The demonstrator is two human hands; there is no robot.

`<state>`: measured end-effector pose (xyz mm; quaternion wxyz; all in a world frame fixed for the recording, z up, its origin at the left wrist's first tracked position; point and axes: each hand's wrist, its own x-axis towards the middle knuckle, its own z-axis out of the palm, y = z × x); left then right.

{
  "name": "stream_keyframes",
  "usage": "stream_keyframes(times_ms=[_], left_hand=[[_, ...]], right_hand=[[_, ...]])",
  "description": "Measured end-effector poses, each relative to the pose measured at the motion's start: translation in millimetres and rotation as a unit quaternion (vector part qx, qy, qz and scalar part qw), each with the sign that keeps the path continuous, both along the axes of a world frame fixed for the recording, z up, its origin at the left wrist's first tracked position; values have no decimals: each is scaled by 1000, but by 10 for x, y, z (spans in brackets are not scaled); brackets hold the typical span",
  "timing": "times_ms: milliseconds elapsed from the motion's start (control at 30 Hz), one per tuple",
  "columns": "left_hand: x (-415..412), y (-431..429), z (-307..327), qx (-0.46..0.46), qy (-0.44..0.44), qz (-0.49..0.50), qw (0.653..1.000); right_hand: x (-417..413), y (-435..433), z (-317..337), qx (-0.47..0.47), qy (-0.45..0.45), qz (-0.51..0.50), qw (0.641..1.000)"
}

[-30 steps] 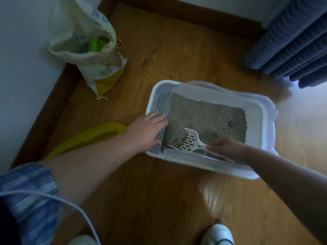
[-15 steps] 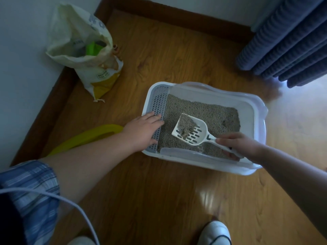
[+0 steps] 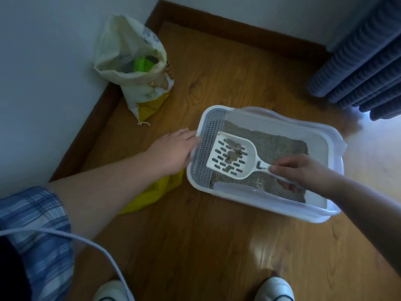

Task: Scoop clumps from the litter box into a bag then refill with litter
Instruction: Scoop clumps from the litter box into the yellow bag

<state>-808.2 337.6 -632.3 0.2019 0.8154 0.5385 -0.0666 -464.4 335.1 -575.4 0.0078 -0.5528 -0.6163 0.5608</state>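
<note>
Right hand (image 3: 303,173): fingers clamped on handle of white slotted plastic scoop (image 3: 230,156), held over grey perforated grate (image 3: 208,135) at left end of white plastic litter box (image 3: 271,203). Grey-brown clumps (image 3: 234,154) on scoop blade, well ahead of fingers. Left hand (image 3: 173,151): fingers straight, touching box's left rim. Granular grey litter (image 3: 282,146) inside. Yellow plastic bag (image 3: 152,196) under left forearm on wood floor (image 3: 195,246). Print on cream litter sack (image 3: 138,92) unreadable.

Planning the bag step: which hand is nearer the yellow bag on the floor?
Left. The left hand rests at the left rim of the litter box, right beside the yellow bag; the right hand grips the scoop over the litter, farther across the box.
</note>
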Motion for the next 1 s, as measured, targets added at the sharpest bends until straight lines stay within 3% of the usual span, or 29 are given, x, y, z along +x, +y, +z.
stream_keyframes(times_ms=[233,367,533,667,867,1000], left_hand=[[-824,-157,243,21,24,81,996],[-1198,-333,353,45,18,125,991],[-1686,-611,372,50,15,190,980],[-1929,-807,337,32,22,213,976],[-2041,-957,307,23,26,206,978],[-1972,-938,323,26,24,191,981]], right_hand=[[-984,-158,124,-29,-14,184,982],[-1487,-207,29,-13,-20,198,980],[-2159,-292,-212,135,-111,192,966],[-2556,-356,-394,263,-171,268,911],[-2751,-383,-595,391,-265,406,783],[-2690,-360,-490,426,-286,422,747]])
